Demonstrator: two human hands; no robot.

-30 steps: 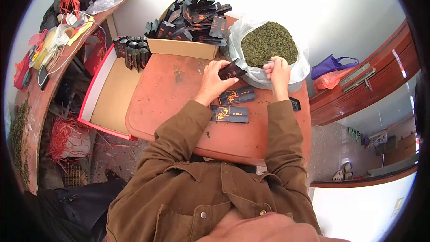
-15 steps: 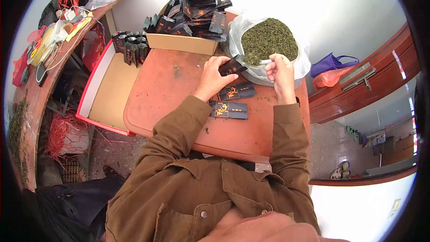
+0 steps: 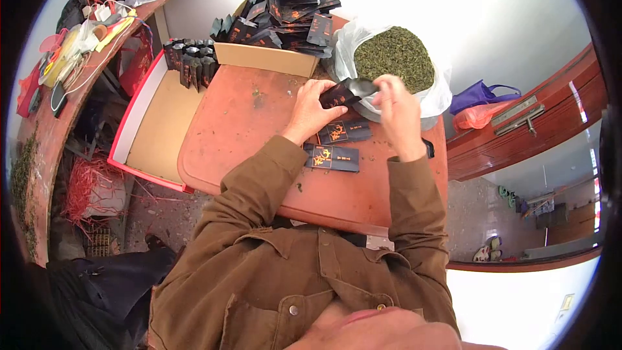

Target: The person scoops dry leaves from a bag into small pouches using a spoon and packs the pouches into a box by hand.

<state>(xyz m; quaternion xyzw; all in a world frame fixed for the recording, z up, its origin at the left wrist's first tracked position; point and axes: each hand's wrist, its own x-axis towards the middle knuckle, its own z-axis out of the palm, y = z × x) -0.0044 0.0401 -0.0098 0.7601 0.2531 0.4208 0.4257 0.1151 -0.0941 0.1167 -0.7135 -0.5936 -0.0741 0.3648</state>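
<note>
Holding a tilted, orange-printed black packet [image 3: 335, 95] is the left hand [image 3: 311, 111]; a spoon [image 3: 365, 88], the right hand [image 3: 399, 114].

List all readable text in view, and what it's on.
"TEA", apparently: small print on the front flat packet.
Large orange characters beside it: too blurred to read surely.
Packet behind it: orange print, too small.
Packet in the left hand: orange marks, unreadable.
Heaped packets: orange print, too blurred.
</note>
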